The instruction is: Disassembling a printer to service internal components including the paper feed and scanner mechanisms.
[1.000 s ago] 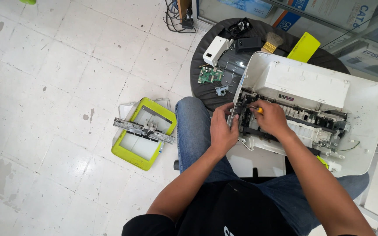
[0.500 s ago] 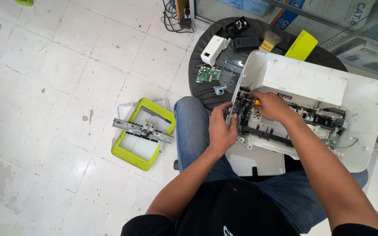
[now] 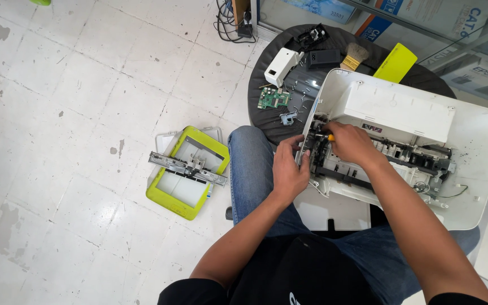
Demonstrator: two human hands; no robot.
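**Hands deep in an opened printer**

Head view. Printer (image 3: 402,141), white and stripped of its cover, lies across the person's lap, its black and grey mechanism exposed along the near side. Set against the pictures from a second ago, the printer sits slightly lower and further right in the frame, and both hands have slid left along the mechanism toward its left end. That suggests the work has settled on that left corner, not on the middle of the carriage.

Left hand (image 3: 288,169) grips the left edge of the mechanism, thumb on the near side and fingers curled over a thin metal plate, wrist straight, forearm running down toward the body. It is clenched on that edge, steadying it.

Right hand (image 3: 352,144) reaches in from the right, knuckles up, fingers closed round a tool (image 3: 330,137) of which only a small orange-yellow bit shows between thumb and forefinger; what kind of tool it is cannot be told.

Beyond the printer, on a dark round stool (image 3: 266,113), lie a green board (image 3: 272,97), a white part (image 3: 280,65), a brush (image 3: 357,55) and loose screws. On the tiled floor to the left rests a lime frame (image 3: 184,195) with a metal rail (image 3: 186,168) across it.
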